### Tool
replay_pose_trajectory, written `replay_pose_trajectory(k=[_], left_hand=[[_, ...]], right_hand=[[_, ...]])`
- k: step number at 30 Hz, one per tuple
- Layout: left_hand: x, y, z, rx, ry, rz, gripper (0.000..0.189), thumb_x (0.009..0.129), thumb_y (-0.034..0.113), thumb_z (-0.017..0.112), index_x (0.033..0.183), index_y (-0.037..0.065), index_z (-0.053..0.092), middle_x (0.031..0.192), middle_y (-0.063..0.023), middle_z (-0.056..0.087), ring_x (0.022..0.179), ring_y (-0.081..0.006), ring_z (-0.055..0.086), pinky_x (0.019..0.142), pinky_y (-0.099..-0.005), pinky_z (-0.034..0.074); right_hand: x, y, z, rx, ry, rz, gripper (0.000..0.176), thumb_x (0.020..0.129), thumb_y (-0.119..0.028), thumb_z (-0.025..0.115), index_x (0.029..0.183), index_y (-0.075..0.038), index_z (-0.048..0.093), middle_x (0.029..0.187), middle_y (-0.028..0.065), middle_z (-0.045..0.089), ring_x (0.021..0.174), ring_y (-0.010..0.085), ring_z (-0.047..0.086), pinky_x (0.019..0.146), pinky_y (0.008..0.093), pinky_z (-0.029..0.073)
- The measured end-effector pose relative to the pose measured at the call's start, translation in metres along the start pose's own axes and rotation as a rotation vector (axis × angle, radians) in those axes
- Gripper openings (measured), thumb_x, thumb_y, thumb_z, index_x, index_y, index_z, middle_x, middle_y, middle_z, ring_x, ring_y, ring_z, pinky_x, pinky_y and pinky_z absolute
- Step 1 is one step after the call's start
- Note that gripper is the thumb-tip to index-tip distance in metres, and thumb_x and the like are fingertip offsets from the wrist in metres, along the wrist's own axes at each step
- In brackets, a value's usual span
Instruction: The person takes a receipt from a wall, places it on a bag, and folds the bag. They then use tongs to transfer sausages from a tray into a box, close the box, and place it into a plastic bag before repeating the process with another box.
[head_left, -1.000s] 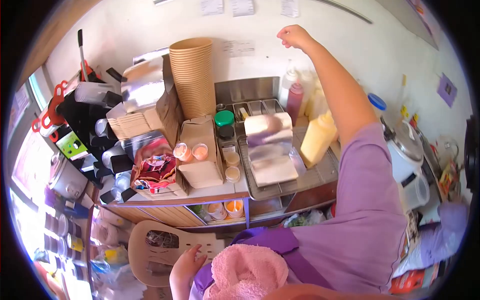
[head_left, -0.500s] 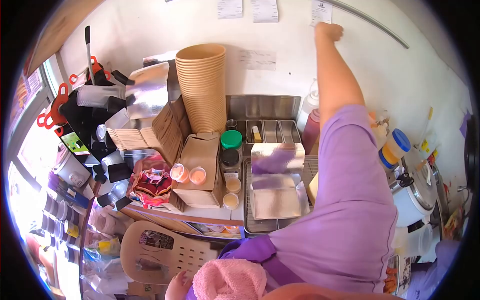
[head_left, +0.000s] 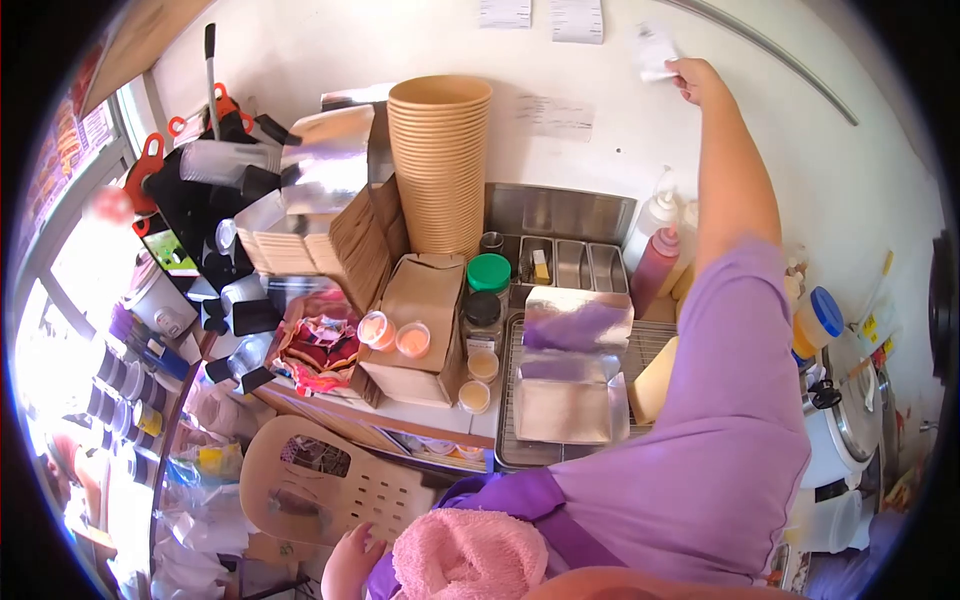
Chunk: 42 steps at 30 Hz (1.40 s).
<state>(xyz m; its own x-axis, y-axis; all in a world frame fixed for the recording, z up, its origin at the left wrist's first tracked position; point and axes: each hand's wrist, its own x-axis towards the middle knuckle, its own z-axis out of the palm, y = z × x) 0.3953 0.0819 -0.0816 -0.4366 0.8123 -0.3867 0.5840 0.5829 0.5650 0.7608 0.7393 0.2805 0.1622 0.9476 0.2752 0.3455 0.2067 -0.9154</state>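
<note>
Paper slip (head_left: 656,54) up at the wall, lower corner pinched in right hand (head_left: 688,80). Left hand (head_left: 358,555) well below, beside pink towel (head_left: 468,556); can't tell its grip.

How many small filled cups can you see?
4: two orange ones on the cardboard box, two pale ones beside it, before the black-lidded jar. The right arm may hide more.

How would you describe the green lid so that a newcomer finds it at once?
Find the tall stack of tubs. The green lid is round, just right of the stack's base. Its colour separates it from the black lid in front.
</note>
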Motion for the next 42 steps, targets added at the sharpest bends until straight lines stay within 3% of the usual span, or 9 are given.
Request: replay_pose_trajectory(k=[3, 10, 15, 17, 19, 21, 22, 23, 42], left_hand=[[-0.006, 0.020, -0.008, 0.077, 0.056, 0.171, 0.045, 0.077, 0.028, 0.059, 0.113, 0.002, 0.052, 0.098, -0.0167, 0.059, 0.091, -0.0297, 0.057, 0.078, -0.0363, 0.046], [0.015, 0.063, -0.041, -0.066, 0.164, 0.464, 0.043, 0.078, 0.022, 0.061, 0.114, 0.002, 0.051, 0.098, -0.0152, 0.059, 0.092, -0.0267, 0.057, 0.078, -0.0342, 0.045], [0.014, 0.073, -0.067, -0.986, 0.258, 0.742, 0.075, 0.083, 0.043, 0.055, 0.135, 0.002, 0.020, 0.127, -0.0107, 0.038, 0.112, -0.0226, 0.044, 0.089, -0.0327, 0.037], [0.013, 0.063, -0.089, -1.349, 0.464, 0.542, 0.065, 0.083, 0.034, 0.057, 0.131, 0.000, 0.028, 0.119, -0.0139, 0.047, 0.107, -0.0255, 0.048, 0.087, -0.0350, 0.040], [0.017, -0.006, -0.098, -0.220, 1.021, 0.519, 0.055, 0.078, 0.017, 0.059, 0.125, -0.001, 0.038, 0.112, -0.0187, 0.052, 0.106, -0.0321, 0.049, 0.090, -0.0376, 0.039], [0.002, -0.050, -0.114, -0.246, 0.973, 0.327, 0.054, 0.068, 0.000, 0.054, 0.122, 0.000, 0.044, 0.109, -0.0235, 0.052, 0.106, -0.0385, 0.045, 0.090, -0.0415, 0.039], [-0.014, -0.044, -0.134, -0.613, 0.894, 0.164, 0.039, 0.076, 0.003, 0.055, 0.115, 0.000, 0.049, 0.105, -0.0184, 0.056, 0.099, -0.0297, 0.052, 0.085, -0.0376, 0.043], [0.007, -0.072, -0.136, -1.592, 0.735, 0.453, 0.023, 0.085, 0.010, 0.054, 0.106, 0.001, 0.053, 0.100, -0.0101, 0.059, 0.090, -0.0169, 0.056, 0.079, -0.0301, 0.045], [0.066, -0.300, -0.265, -0.636, 1.287, -0.016, 0.026, 0.081, 0.022, 0.060, 0.088, -0.003, 0.060, 0.081, -0.0162, 0.064, 0.068, -0.0213, 0.059, 0.064, -0.0337, 0.046]], right_hand=[[-0.054, -0.023, 0.006, -0.249, -0.683, -0.164, 0.032, 0.077, -0.023, 0.063, 0.104, -0.007, 0.058, 0.084, -0.0030, 0.057, 0.063, 0.0049, 0.044, 0.054, 0.0194, 0.034], [-0.283, -0.103, 0.106, -0.415, -1.252, -0.729, 0.033, 0.079, -0.013, 0.057, 0.110, -0.004, 0.052, 0.078, 0.0029, 0.060, 0.057, 0.0047, 0.052, 0.041, 0.0189, 0.041], [-0.464, -0.083, 0.231, -0.211, -1.420, -1.025, 0.024, 0.084, -0.015, 0.055, 0.102, 0.000, 0.053, 0.088, 0.0102, 0.059, 0.078, 0.0188, 0.057, 0.062, 0.0311, 0.048], [-0.519, -0.064, 0.269, -0.168, -1.497, -1.055, 0.023, 0.084, -0.015, 0.054, 0.101, 0.000, 0.053, 0.086, 0.0106, 0.060, 0.077, 0.0197, 0.058, 0.064, 0.0327, 0.047], [-0.578, -0.033, 0.319, 0.287, -1.406, -1.142, 0.020, 0.084, -0.013, 0.053, 0.101, -0.001, 0.053, 0.080, 0.0100, 0.061, 0.073, 0.0176, 0.059, 0.058, 0.0307, 0.047], [-0.625, -0.047, 0.330, 0.186, -1.614, -0.811, 0.024, 0.079, -0.009, 0.055, 0.101, -0.001, 0.055, 0.083, 0.0159, 0.062, 0.079, 0.0221, 0.061, 0.068, 0.0338, 0.047], [-0.641, -0.052, 0.339, 0.076, -1.713, -0.674, 0.024, 0.081, -0.010, 0.055, 0.103, -0.001, 0.055, 0.086, 0.0138, 0.062, 0.080, 0.0181, 0.060, 0.069, 0.0315, 0.047], [-0.655, -0.059, 0.352, -0.051, -1.774, -0.552, 0.025, 0.082, -0.010, 0.055, 0.105, 0.000, 0.055, 0.089, 0.0118, 0.062, 0.081, 0.0142, 0.060, 0.070, 0.0292, 0.048], [-0.823, -0.064, 0.632, 0.472, -1.681, -0.020, 0.021, 0.084, -0.014, 0.060, 0.097, 0.002, 0.059, 0.085, 0.0051, 0.062, 0.074, 0.0108, 0.056, 0.067, 0.0252, 0.046]])
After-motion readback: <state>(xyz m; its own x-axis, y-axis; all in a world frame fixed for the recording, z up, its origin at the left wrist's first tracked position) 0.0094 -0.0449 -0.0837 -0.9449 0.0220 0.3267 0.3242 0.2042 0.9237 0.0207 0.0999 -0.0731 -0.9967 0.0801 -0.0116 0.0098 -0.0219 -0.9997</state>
